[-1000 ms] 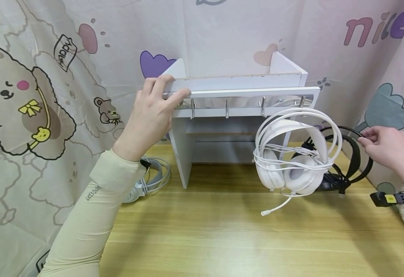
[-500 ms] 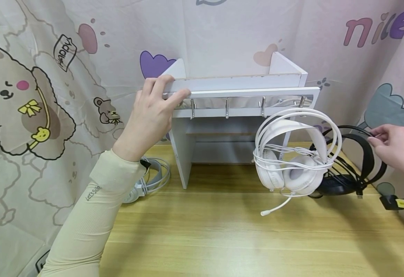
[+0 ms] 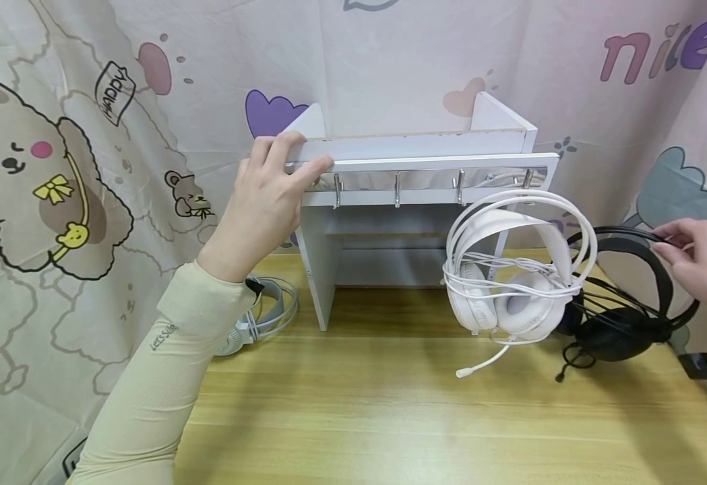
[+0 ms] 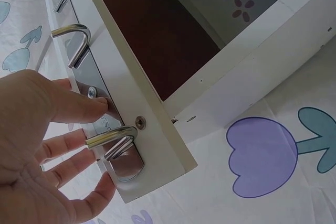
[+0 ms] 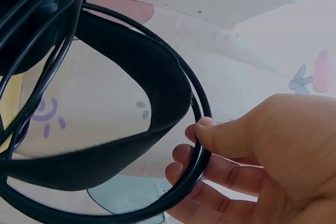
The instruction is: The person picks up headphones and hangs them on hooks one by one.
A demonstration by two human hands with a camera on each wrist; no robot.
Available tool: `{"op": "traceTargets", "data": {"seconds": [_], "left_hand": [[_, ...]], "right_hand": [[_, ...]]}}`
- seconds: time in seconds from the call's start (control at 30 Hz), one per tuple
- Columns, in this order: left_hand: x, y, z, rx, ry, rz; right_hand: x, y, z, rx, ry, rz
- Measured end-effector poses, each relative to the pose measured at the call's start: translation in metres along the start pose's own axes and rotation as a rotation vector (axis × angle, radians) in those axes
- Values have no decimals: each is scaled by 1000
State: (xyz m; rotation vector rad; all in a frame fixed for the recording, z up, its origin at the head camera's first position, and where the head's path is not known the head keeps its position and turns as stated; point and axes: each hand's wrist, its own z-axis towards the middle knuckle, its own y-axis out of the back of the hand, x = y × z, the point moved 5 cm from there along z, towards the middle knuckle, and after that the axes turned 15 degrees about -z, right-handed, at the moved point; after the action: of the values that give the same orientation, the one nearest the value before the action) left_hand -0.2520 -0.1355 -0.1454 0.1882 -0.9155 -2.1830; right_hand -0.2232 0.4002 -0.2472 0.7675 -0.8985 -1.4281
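My left hand (image 3: pixel 268 195) grips the left end of the hook rail (image 3: pixel 426 163) on a white wooden rack (image 3: pixel 317 283). In the left wrist view the thumb lies on the metal plate beside a hook (image 4: pixel 113 140), the other fingers round the board's edge. At the right, my right hand (image 3: pixel 701 259) pinches the double outer band of a black headset (image 3: pixel 623 330); its cord is wound up, and one ear cup is partly behind the white headset. That white headset (image 3: pixel 535 303), cable wrapped round it, hangs from the rail's rightmost hook (image 3: pixel 527 178), mic boom pointing down-left.
A grey-blue headset (image 3: pixel 268 313) lies on the wooden table (image 3: pixel 389 411), left of the rack and partly behind my left sleeve (image 3: pixel 165 364). More metal hooks (image 3: pixel 397 188) line the rail. Printed curtains (image 3: pixel 389 67) enclose the table's back and sides.
My right hand has moved right, drawing the black headset out from behind the white one and turning it, so more of its cups and cord show. The left hand has stayed put.
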Motion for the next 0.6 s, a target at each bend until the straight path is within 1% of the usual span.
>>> {"op": "traceTargets", "data": {"seconds": [0.07,0.17,0.27,0.33,0.4,0.53,0.57,0.6], "left_hand": [[0,0,0,0,0,-2],[0,-1,0,-1,-1,-2],[1,-1,0,-1,-2,-2],[1,-1,0,-1,-2,-1],[1,-1,0,1,-2,0],[2,-2,0,3,-2,2],[2,-2,0,4,-2,3],[2,-2,0,4,-2,3]], "right_hand": [[0,1,-2,-47,13,21],[1,4,-6,-142,42,90],[0,7,-8,-211,62,139],[-4,8,-9,-225,59,152],[-9,9,-10,-229,38,165],[-19,8,-13,-281,6,245],[-24,6,-12,-303,9,274],[-28,5,-12,-319,12,326]]}}
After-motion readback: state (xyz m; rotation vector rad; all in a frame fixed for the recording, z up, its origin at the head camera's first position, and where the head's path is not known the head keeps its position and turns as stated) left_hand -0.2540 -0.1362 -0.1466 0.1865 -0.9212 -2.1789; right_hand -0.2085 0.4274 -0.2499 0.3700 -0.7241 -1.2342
